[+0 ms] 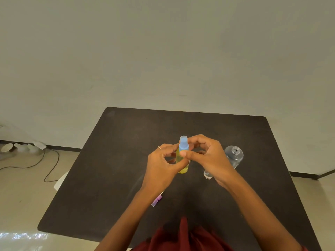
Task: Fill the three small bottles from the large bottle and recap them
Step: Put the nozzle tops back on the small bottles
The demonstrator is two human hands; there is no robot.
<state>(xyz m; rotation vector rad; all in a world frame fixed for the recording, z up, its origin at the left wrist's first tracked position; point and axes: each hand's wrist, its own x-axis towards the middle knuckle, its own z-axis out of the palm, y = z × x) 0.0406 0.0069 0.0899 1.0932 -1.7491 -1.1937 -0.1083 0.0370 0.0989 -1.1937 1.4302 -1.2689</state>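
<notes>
Head view — yellow small bottle (182,165) upright between both hands, left fingers (164,156) and right fingers (194,153) grasping it.

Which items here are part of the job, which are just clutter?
Job:
- small yellow bottle with blue cap, held by left hand and right hand
- large clear bottle, uncapped
- purple-capped item
- clear item

Clutter:
- floor cable
- bowls
</notes>
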